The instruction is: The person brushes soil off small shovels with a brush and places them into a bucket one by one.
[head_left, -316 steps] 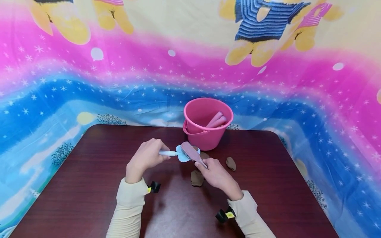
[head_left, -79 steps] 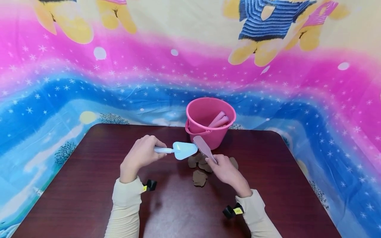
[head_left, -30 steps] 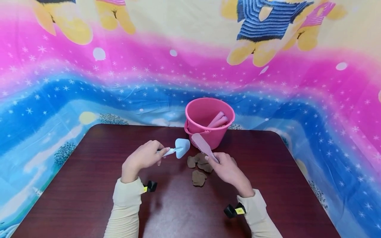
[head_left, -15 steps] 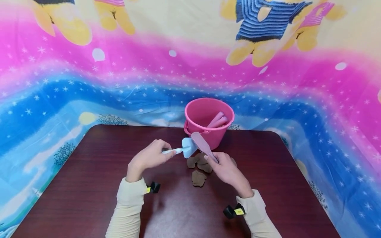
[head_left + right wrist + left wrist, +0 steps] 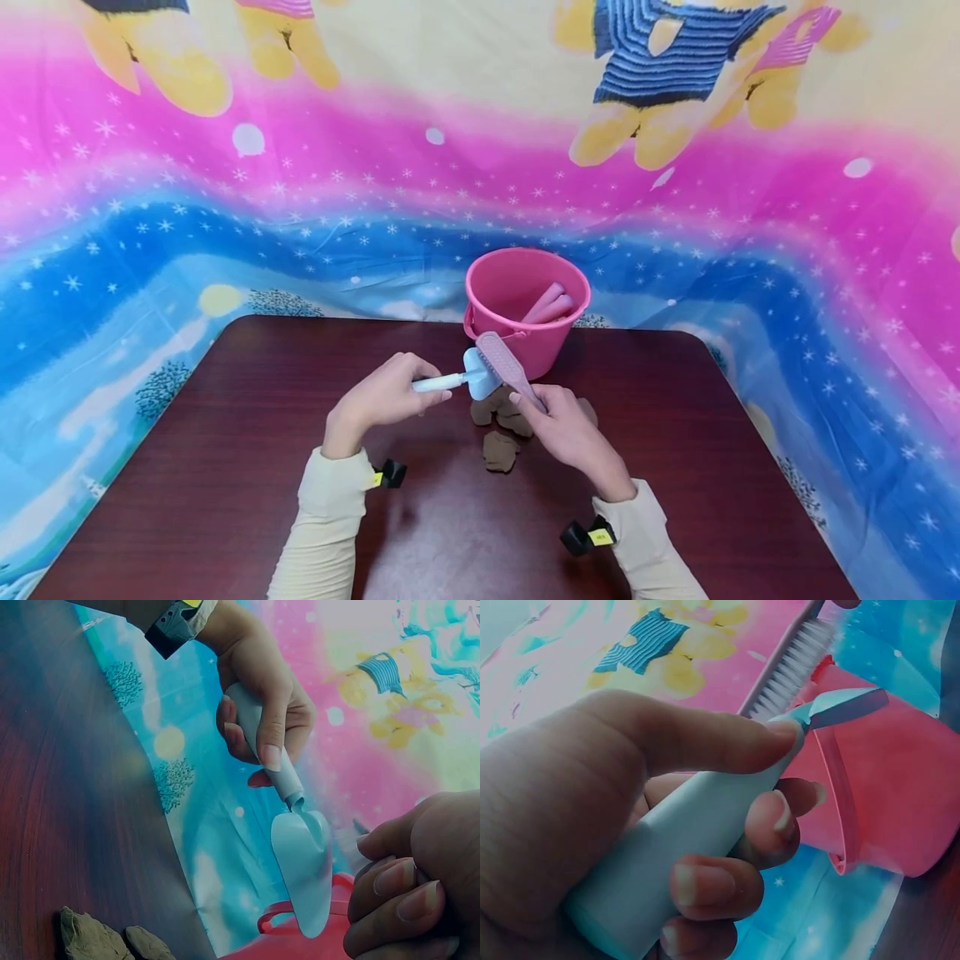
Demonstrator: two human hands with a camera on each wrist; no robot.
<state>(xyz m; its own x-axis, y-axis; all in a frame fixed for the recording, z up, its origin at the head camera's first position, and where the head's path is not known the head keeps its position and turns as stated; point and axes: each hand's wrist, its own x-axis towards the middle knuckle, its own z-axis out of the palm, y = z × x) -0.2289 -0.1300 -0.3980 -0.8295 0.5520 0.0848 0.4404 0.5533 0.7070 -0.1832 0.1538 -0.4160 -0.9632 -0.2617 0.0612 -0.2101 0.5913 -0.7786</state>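
My left hand (image 5: 386, 390) grips the white handle of a small light-blue trowel (image 5: 478, 379). In the left wrist view, the fingers curl round the trowel's handle (image 5: 682, 840) with the thumb along its top. My right hand (image 5: 566, 427) holds a mauve scrubbing brush (image 5: 504, 360) by its handle. Its white bristles (image 5: 799, 664) face the trowel. The brush head overlaps the trowel blade (image 5: 304, 859) in the head view; whether they touch I cannot tell. Both tools are held above the table, just in front of the pink bucket (image 5: 543, 346).
Several flat brown clay-like pieces (image 5: 500, 452) lie on the dark wooden table (image 5: 247, 433), below and in front of the bucket. Pink rod-like handles (image 5: 551, 308) stick up inside the bucket. A printed cloth (image 5: 360, 225) hangs behind the table.
Over the last second the left hand moves right and turns the trowel, bringing its blade under the brush head. Earlier, a blue-and-white blade was also being brushed. The right hand keeps its grip.
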